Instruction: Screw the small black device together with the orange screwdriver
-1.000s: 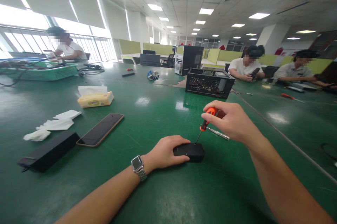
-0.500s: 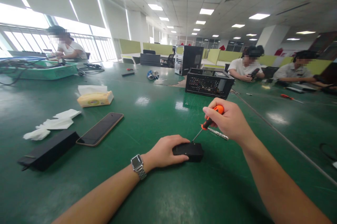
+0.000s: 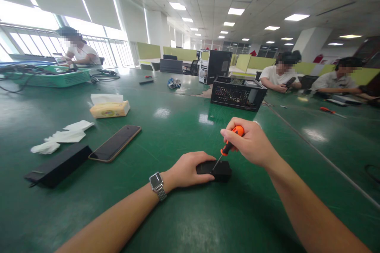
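While the left hand [image 3: 187,170] lies flat over the near end of a small black box [image 3: 218,170] on the green table [image 3: 184,221], fingers spread loosely across its top and pressing it down rather than clenched around it, the right hand [image 3: 251,144] is wrapped tight around the orange handle of a screwdriver [image 3: 228,147], thumb and forefinger pinching the grip. The thin shaft slants down and to the left from those fingers, and its tip meets the top face of the box just beyond the left fingertips [image 3: 211,160], right beside them. A silver wristwatch [image 3: 156,185] sits on the left wrist, behind the hand. Out past the left fingers, well apart from them, a phone [image 3: 115,148] lies face up, with a long black adapter [image 3: 57,164] just beside it on its far-left side; further that way are crumpled white tissues [image 3: 61,137] and a yellow tissue pack [image 3: 109,108]. Straight ahead beyond the right knuckles stands a black perforated crate [image 3: 237,92], well clear of both hands. Off to the right of the right hand, far across the table, a second orange screwdriver [image 3: 331,111] lies near two seated people; a third person sits far off to the left behind a green basket [image 3: 50,78] full of cables.
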